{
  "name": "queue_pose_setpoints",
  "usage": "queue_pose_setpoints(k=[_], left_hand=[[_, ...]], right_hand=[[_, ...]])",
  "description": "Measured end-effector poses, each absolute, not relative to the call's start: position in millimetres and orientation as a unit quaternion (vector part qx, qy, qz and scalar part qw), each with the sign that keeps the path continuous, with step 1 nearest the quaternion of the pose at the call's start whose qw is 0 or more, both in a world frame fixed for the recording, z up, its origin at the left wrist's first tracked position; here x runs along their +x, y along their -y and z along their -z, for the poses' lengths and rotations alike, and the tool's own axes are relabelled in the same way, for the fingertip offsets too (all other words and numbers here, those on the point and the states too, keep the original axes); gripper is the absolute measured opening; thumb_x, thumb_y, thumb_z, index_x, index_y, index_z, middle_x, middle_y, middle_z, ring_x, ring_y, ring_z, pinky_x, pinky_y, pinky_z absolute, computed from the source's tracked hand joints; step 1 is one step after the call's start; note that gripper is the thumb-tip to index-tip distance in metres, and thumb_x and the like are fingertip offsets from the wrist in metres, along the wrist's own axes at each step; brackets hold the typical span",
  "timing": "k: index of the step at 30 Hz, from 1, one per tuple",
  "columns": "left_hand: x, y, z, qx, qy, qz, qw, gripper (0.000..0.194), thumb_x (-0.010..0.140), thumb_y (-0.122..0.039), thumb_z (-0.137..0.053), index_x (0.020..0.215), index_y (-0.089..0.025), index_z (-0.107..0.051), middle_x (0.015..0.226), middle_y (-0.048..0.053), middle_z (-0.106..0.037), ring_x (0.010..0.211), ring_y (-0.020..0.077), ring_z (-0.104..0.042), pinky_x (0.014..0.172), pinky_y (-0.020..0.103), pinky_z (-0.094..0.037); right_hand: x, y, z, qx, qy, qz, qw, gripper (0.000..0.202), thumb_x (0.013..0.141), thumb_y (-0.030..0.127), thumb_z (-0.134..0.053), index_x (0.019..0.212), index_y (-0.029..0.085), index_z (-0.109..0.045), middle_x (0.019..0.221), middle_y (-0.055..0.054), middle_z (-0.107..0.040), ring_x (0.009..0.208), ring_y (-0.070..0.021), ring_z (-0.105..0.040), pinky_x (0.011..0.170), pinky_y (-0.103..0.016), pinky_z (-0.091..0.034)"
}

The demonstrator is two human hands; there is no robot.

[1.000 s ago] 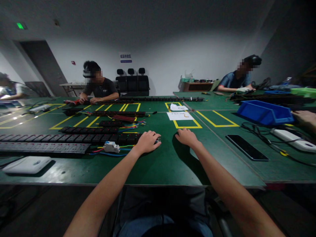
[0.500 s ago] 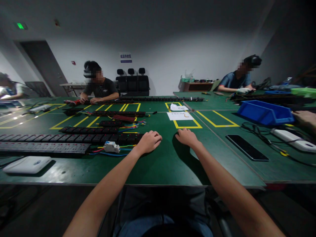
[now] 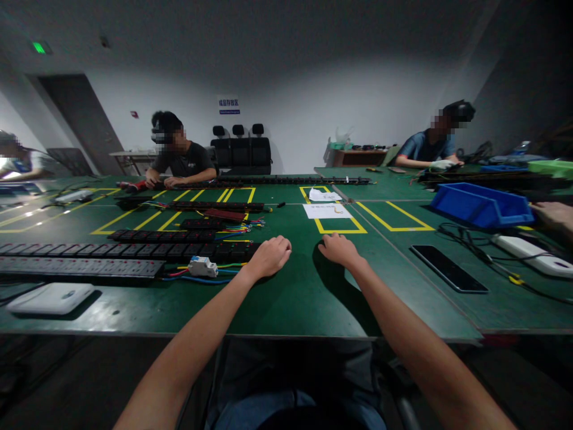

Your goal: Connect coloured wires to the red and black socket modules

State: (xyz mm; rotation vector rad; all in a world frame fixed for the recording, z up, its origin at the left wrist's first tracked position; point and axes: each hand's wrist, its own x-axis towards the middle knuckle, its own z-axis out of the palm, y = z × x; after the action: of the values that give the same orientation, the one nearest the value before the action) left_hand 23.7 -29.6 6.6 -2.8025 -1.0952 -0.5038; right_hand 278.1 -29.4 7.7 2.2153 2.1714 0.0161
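My left hand [image 3: 271, 255] rests on the green table [image 3: 295, 310], its fingers curled together and nothing seen in them. It lies at the right end of a long black socket strip [image 3: 179, 249]. Nearby, a white breaker [image 3: 203, 266] with coloured wires sits by a second strip [image 3: 80, 269]. Fingers bent and closed, my right hand [image 3: 339, 248] is on the table below a yellow taped frame and holds nothing visible. Beyond it lies a white paper sheet [image 3: 326, 211] with a small yellowish item on it.
A black phone [image 3: 447, 269], cables, a white device [image 3: 532, 254] and a blue bin [image 3: 481, 205] are at right, with another person's hand at the edge. A white box [image 3: 51, 298] lies front left. Shorter strips lie mid-left. Several people work around the table.
The fingers of my left hand have drawn closer together and shifted slightly. My right hand has stayed in place.
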Motion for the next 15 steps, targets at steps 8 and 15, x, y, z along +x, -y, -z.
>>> queue_pose_setpoints(k=[8, 15], left_hand=[[26.3, 33.2, -6.0, -0.92, 0.352, 0.155, 0.081, 0.015, 0.105, -0.029, -0.049, 0.101, -0.019, -0.06, 0.1, 0.008, -0.067, 0.095, 0.0243, -0.06, 0.085, 0.038, -0.049], [24.2, 32.0, -4.7, -0.924, 0.34, 0.152, 0.08, 0.013, 0.103, -0.03, -0.053, 0.102, -0.02, -0.062, 0.102, 0.007, -0.067, 0.097, 0.0242, -0.06, 0.087, 0.037, -0.048]], right_hand=[[278.9, 28.5, -5.9, 0.711, -0.702, -0.015, 0.016, 0.046, 0.105, 0.04, -0.04, 0.131, 0.012, -0.066, 0.132, -0.024, -0.063, 0.122, -0.0371, -0.062, 0.097, -0.047, -0.049], [278.3, 29.5, -6.3, 0.713, -0.701, -0.015, 0.016, 0.045, 0.105, 0.04, -0.041, 0.131, 0.013, -0.066, 0.132, -0.023, -0.063, 0.123, -0.0363, -0.061, 0.097, -0.046, -0.049]])
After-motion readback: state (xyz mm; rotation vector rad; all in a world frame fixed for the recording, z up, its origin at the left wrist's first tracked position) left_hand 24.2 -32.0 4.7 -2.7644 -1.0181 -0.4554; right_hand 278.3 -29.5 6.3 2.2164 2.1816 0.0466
